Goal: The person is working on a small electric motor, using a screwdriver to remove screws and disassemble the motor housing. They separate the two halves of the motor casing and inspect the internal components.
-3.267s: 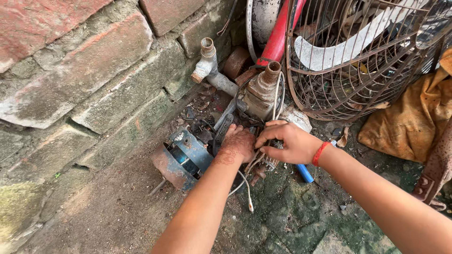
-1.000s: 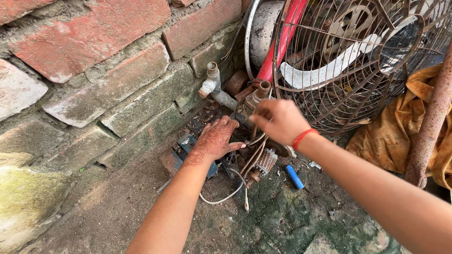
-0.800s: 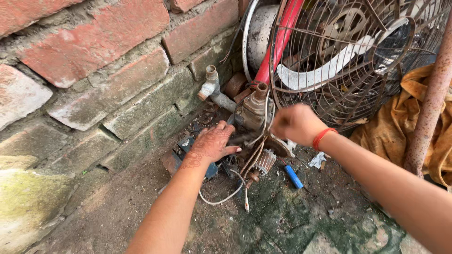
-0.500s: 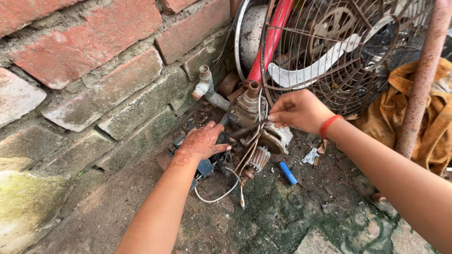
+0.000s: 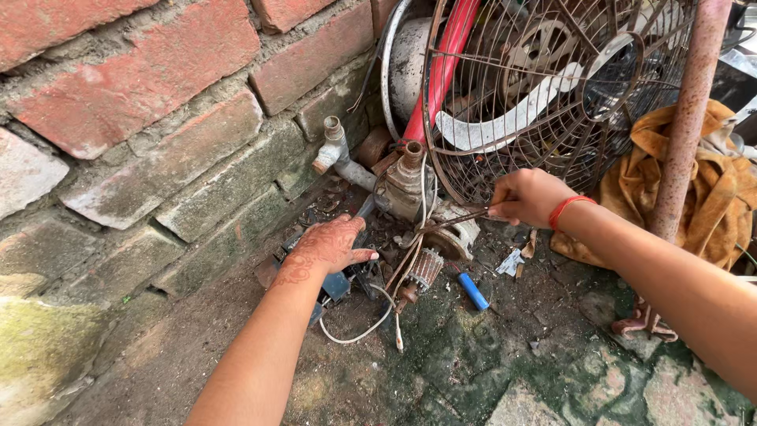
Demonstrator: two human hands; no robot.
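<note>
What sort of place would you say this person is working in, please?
Probably an outdoor yard corner used for repairs or scrap: a weathered brick wall, a mossy stone floor, and a rusty fan cage beside dismantled motor parts.

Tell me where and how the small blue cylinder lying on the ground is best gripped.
Probably across the middle of the blue cylinder, pinching its long sides from above. It lies flat and slanted on the ground, free of the wires, with the right side open; the motor rotor crowds its left.
</note>
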